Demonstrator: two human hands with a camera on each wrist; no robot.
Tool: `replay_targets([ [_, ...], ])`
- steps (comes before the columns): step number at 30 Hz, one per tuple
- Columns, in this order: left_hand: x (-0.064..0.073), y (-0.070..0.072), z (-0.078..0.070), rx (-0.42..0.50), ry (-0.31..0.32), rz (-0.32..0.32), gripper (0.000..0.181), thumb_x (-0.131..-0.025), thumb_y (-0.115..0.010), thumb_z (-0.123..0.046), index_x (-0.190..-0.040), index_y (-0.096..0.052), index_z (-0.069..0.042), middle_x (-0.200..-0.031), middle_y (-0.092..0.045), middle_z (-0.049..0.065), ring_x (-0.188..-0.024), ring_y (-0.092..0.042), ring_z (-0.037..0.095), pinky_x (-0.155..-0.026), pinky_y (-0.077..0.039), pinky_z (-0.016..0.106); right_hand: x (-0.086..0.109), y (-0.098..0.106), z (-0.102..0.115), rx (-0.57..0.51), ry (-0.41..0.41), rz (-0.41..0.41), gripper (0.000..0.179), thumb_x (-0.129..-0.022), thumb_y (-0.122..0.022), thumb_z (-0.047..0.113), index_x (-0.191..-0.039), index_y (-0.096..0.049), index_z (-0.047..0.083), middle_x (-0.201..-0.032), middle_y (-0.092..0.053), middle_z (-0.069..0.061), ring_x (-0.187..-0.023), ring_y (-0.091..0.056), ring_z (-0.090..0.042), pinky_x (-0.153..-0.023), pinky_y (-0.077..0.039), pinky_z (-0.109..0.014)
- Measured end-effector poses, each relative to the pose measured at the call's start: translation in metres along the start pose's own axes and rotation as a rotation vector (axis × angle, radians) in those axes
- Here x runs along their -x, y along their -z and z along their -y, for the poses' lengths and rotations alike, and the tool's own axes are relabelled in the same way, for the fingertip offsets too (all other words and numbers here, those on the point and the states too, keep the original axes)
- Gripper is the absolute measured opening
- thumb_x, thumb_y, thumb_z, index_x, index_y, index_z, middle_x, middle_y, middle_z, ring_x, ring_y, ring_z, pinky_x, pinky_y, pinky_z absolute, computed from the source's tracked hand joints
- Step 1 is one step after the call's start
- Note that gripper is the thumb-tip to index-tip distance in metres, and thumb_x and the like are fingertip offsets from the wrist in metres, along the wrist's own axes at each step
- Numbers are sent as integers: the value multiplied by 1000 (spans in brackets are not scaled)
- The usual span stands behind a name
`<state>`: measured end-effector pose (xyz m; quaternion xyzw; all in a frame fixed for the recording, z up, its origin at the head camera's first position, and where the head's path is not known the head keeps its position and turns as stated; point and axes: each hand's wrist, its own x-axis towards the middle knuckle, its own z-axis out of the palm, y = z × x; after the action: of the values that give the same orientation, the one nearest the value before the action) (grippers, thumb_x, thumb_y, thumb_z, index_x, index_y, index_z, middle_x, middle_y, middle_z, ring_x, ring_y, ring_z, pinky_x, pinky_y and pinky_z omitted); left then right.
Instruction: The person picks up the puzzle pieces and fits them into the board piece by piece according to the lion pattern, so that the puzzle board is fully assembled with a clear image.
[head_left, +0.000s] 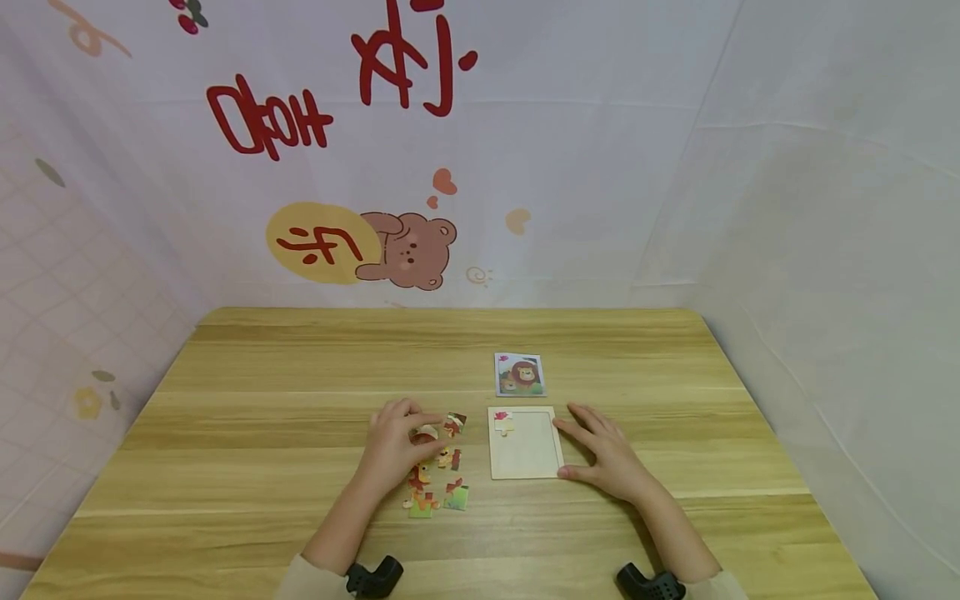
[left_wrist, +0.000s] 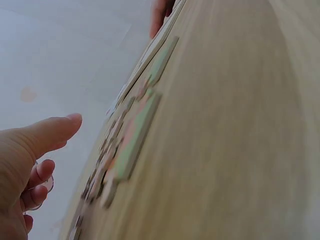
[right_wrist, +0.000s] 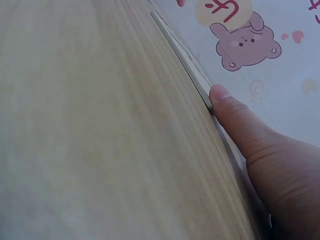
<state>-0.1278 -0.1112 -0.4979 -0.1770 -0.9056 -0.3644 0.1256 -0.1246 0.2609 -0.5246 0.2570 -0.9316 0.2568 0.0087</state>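
Note:
My left hand [head_left: 394, 446] hovers over several loose jigsaw pieces [head_left: 456, 496], its thumb and forefinger apart above them. In the left wrist view its thumb [left_wrist: 55, 132] is stretched out and no piece shows in its grasp. To the right lies a pale square puzzle tray [head_left: 525, 477], with one piece [head_left: 503, 422] bearing a pink shape in its upper left corner. My right hand [head_left: 603, 454] rests at the tray's right edge, thumb near the lower corner and fingers spread. The right wrist view shows that thumb [right_wrist: 235, 112] touching the tray's edge.
A small picture card [head_left: 520, 375] with a lion lies just beyond the tray. The wooden table [head_left: 262, 375] meets a white printed cloth [head_left: 570, 267] at its back edge. More cloth hangs along both sides.

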Motion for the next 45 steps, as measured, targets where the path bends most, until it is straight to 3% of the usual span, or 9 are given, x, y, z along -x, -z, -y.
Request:
replay_targets([
  [14,4,24,32,-24,9,119,41,-70,-86,-26,-108,-74,-18,-96,-55,-4,-90,-43,16,-74,-21,39,-1,0,1,2,12,-11,76,-78,-70,56,-142,-49,21,-151,-30,-14,-138,-21,-36,-101,-16,-62],
  [22,-2,26,41,-20,-5,225,43,-75,-82,-30,-116,-72,-22,-98,-52,-8,-97,-43,18,-76,-21,39,-1,0,2,-1,27,-27,76,-78,-71,55,-141,-50,20,-150,-32,-15,-137,-23,-37,-100,-18,-63],
  [32,-13,29,46,21,-50,355,43,-78,-79,-31,-119,-70,-23,-96,-47,-9,-89,-37,13,-74,-18,40,-1,1,1,-6,7,-2,76,-79,-69,56,-143,-48,21,-152,-29,-14,-138,-21,-36,-102,-16,-62],
  [45,-16,25,50,55,-28,374,32,-78,-79,-35,-109,-74,-27,-94,-47,-10,-84,-35,13,-74,-18,39,0,0,0,-5,2,-2,76,-79,-68,58,-143,-48,22,-152,-29,-13,-138,-21,-36,-102,-16,-63],
])
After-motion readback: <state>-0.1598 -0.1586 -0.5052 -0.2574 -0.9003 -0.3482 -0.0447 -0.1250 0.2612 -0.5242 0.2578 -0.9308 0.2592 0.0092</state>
